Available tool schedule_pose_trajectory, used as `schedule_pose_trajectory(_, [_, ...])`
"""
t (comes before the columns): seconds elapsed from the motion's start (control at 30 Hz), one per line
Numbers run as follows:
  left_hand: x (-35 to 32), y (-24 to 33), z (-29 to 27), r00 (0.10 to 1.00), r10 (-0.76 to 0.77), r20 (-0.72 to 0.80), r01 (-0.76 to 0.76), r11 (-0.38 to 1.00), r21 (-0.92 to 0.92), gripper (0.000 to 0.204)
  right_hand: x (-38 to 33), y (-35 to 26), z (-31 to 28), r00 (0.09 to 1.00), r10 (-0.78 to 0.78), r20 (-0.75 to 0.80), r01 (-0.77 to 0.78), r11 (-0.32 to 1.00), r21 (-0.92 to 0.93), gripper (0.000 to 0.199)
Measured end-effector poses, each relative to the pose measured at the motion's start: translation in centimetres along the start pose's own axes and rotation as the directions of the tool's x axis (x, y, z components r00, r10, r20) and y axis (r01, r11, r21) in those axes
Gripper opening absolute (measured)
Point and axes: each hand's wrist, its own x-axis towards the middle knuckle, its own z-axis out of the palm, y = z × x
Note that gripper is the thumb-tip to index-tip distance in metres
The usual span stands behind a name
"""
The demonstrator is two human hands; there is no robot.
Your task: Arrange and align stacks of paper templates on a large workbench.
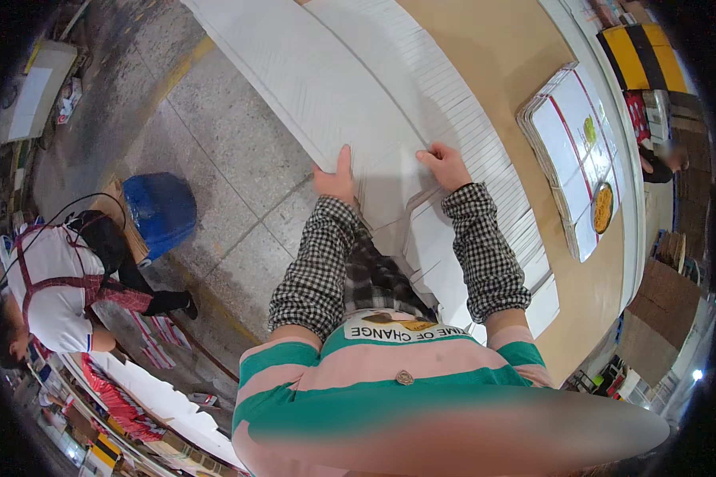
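A long fanned row of white cardboard sheets (334, 87) runs away from me, its overlapping edges showing as fine lines. At the near end, my left hand (336, 176) grips the left edge of the sheets, thumb pointing up along the top and fingers curled underneath. My right hand (445, 164) is closed at the right side of the same end, its thumb on the white surface and its other fingers folded. A second row of white sheets (485, 143) lies fanned just to the right, partly under my right forearm. Both forearms wear black-and-white checked sleeves.
On the tan tabletop (485, 40) to the right lies a stack of printed white cardboard (577, 159) with red stripes and a food picture. A person (64, 278) bends at the left near a blue bin (159, 211). Concrete floor (215, 135) lies left of the sheets.
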Motion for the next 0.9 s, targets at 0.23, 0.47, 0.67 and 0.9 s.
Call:
schedule_pose_trajectory(0.23, [-0.7,1.3,0.1,0.999,0.008,0.039,-0.008,1.000,0.007,0.068,-0.2,0.0,-0.3,0.994,0.113,0.000,-0.113,0.994,-0.008,0.032])
schedule_pose_trajectory(0.47, [-1.6,2.0,0.6,0.998,-0.055,-0.030,0.054,0.998,-0.015,0.065,-0.3,1.2,-1.0,0.996,0.068,0.048,-0.064,0.993,-0.096,0.031])
schedule_pose_trajectory(0.67, [-1.0,0.2,0.2,0.996,-0.032,-0.078,0.041,0.992,0.119,0.088,-0.5,0.3,-0.8,0.997,0.078,0.014,-0.076,0.989,-0.124,0.033])
schedule_pose_trajectory(0.9, [-0.6,-0.1,0.5,0.998,0.031,-0.049,-0.025,0.994,0.104,0.093,-1.1,-1.0,-0.7,0.992,0.092,-0.081,-0.115,0.927,-0.357,0.035])
